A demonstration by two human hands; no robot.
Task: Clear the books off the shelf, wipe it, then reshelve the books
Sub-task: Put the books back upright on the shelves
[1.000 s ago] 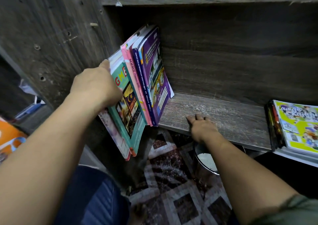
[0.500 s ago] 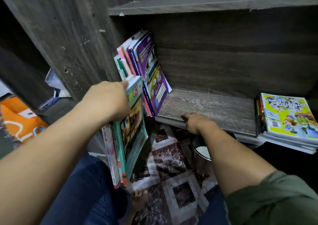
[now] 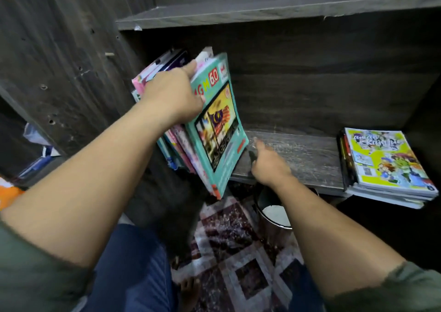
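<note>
Books stand near-upright leftmost on the shelf, gripped atop by your left hand; your right hand rests just beside them, fingers seemingly straight.

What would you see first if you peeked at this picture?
The bright teal book with a flag on its cover stands out in the middle. The left hand grips it with some thinner books at the left end of the shelf. Next comes the yellow-green comic stack lying flat at the shelf's right end, with the right hand resting on the board between them.
</note>
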